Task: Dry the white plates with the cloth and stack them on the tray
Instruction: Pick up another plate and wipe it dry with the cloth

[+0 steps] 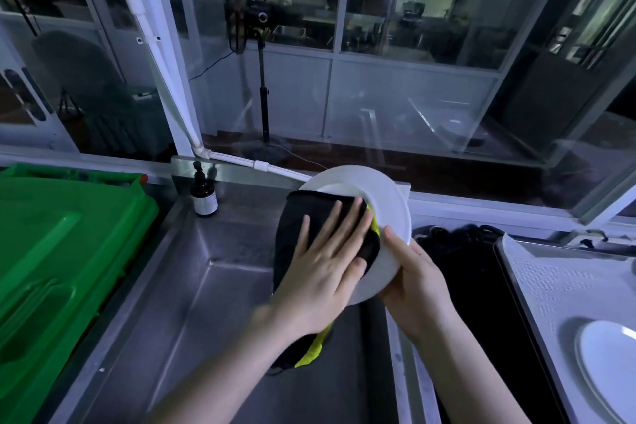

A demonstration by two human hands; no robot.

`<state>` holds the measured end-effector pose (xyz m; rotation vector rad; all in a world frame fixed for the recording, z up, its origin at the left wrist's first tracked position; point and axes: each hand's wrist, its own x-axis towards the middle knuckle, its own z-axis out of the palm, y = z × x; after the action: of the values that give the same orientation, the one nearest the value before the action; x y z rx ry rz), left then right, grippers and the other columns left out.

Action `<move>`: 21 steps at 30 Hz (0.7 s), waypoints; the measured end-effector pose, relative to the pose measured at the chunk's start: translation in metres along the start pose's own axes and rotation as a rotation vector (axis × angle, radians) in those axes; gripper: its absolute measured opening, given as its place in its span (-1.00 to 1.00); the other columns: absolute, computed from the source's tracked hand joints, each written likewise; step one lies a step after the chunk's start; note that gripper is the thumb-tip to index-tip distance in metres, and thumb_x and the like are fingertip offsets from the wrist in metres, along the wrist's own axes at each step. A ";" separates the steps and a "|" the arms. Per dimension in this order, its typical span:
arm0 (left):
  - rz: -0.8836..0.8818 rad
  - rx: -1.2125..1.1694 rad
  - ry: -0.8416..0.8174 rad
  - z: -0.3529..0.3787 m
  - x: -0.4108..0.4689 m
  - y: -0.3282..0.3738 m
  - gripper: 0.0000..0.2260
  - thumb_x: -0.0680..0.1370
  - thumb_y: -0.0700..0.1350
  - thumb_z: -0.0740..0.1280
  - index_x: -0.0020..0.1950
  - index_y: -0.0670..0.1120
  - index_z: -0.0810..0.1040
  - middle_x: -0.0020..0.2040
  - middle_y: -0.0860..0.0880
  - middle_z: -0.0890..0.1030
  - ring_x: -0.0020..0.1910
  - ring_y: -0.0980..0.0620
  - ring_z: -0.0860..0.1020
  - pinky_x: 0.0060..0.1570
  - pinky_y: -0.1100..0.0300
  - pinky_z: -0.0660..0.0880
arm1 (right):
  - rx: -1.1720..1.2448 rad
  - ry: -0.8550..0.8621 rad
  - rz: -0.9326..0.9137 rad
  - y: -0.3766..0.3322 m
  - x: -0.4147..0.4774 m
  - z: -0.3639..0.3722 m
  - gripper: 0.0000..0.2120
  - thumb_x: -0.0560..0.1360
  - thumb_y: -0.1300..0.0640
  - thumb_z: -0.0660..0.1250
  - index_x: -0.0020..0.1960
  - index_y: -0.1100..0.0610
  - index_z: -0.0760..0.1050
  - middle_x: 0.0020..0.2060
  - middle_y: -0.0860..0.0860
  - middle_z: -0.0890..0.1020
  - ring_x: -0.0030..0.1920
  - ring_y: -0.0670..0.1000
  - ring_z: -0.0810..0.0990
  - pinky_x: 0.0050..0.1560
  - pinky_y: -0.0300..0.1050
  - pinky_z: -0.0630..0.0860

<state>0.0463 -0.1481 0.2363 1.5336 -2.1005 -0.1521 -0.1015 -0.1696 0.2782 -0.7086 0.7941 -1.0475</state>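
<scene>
At the lower right, a pale tray (537, 272) holds one white plate (609, 361), lying flat and cut off by the picture's edge. Nothing else shows in the visible part of the tray.

Just left of it, the right hand (418, 282) grips the rim of a second white plate (385, 203), with the thumb on the front face and the fingers curled behind. This plate is held tilted on edge above the steel sink (206, 286), well apart from the tray.

The left hand (323, 272) lies flat with straight, spread fingers, pressing a black cloth (296, 220) with a yellow-green border against the plate's face. The cloth's lower end hangs below the wrist over the basin. The visible part of the sink basin holds no objects.

To the left sits a big green plastic bin lid (62, 251). Between the sink and the tray lies a dark black mass (457, 251) whose kind cannot be told.

Farther back, a dark pump bottle (203, 196) stands upright on the steel desk (247, 206) at the sink's far left corner. Beyond the glass, a standing fan (241, 7) rises on its pole.
</scene>
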 end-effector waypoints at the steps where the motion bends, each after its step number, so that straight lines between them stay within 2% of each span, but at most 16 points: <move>1: 0.011 0.002 -0.005 -0.003 0.006 0.001 -0.47 0.63 0.05 -0.14 0.59 0.13 -0.22 0.59 0.20 -0.27 0.57 0.14 -0.27 0.52 -0.16 -0.21 | 0.003 -0.010 0.008 0.003 -0.001 0.000 -0.68 0.60 0.13 0.22 0.27 0.20 0.58 0.18 0.21 0.66 0.21 0.17 0.63 0.23 0.08 0.54; 5: 0.121 0.041 -0.047 -0.015 0.028 -0.004 -0.47 0.62 0.02 -0.10 0.61 0.12 -0.05 0.60 0.20 -0.19 0.57 0.09 -0.28 0.50 -0.23 -0.21 | -0.044 -0.015 0.050 0.011 -0.004 -0.003 -0.66 0.49 0.12 0.27 0.21 0.23 0.59 0.06 0.22 0.70 0.02 0.13 0.70 -0.02 -0.03 0.65; 7: 0.196 0.083 -0.077 -0.018 0.035 -0.010 -0.48 0.61 0.02 -0.08 0.60 0.16 0.04 0.60 0.23 -0.12 0.58 0.12 -0.24 0.50 -0.21 -0.18 | -0.080 -0.028 0.071 0.010 -0.005 -0.007 -0.71 0.50 0.14 0.28 0.13 0.25 0.62 0.00 0.24 0.70 -0.04 0.13 0.71 -0.08 -0.06 0.66; 10: 0.240 0.040 -0.030 -0.018 0.044 -0.031 -0.52 0.63 0.00 -0.01 0.58 0.14 0.15 0.61 0.19 0.04 0.59 0.13 -0.06 0.51 -0.15 0.03 | -0.148 -0.043 0.075 0.005 -0.007 -0.013 -0.73 0.52 0.16 0.29 0.12 0.29 0.62 0.03 0.26 0.69 -0.01 0.16 0.70 0.00 -0.03 0.64; 13: 0.136 -0.121 0.089 -0.012 0.048 -0.057 -0.53 0.64 0.01 0.03 0.56 0.00 0.25 0.58 0.06 0.20 0.57 0.04 0.13 0.48 -0.09 0.19 | -0.161 -0.046 0.070 -0.002 -0.011 -0.019 -0.72 0.52 0.15 0.31 0.13 0.27 0.64 0.08 0.26 0.68 0.05 0.19 0.68 0.08 0.02 0.61; 17: -0.067 -0.305 0.201 0.001 0.033 -0.058 -0.49 0.62 0.05 0.04 0.57 -0.03 0.22 0.59 0.11 0.15 0.57 0.16 0.07 0.54 0.08 0.09 | -0.125 -0.022 0.027 -0.010 -0.013 -0.021 -0.76 0.50 0.14 0.31 0.02 0.21 0.70 0.07 0.25 0.69 0.05 0.20 0.67 0.12 0.06 0.60; 19: -0.112 -0.315 0.252 0.008 0.018 -0.047 -0.48 0.61 0.04 0.06 0.58 -0.02 0.18 0.59 0.15 0.08 0.58 0.15 0.00 0.55 0.14 0.01 | -0.107 0.004 -0.001 -0.014 -0.013 -0.023 -0.73 0.50 0.13 0.30 0.08 0.23 0.67 0.09 0.27 0.68 0.07 0.23 0.66 0.15 0.11 0.58; 21: -0.062 -0.195 0.254 0.014 0.003 -0.033 -0.49 0.63 0.02 0.05 0.59 -0.02 0.16 0.61 0.10 0.06 0.60 0.07 -0.04 0.54 0.11 -0.05 | -0.084 0.018 -0.011 -0.015 -0.013 -0.026 -0.67 0.52 0.12 0.29 0.19 0.26 0.61 0.15 0.28 0.65 0.15 0.25 0.64 0.24 0.19 0.52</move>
<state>0.0671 -0.1650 0.2130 1.4220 -1.7862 -0.1700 -0.1339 -0.1663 0.2793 -0.7764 0.8548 -1.0367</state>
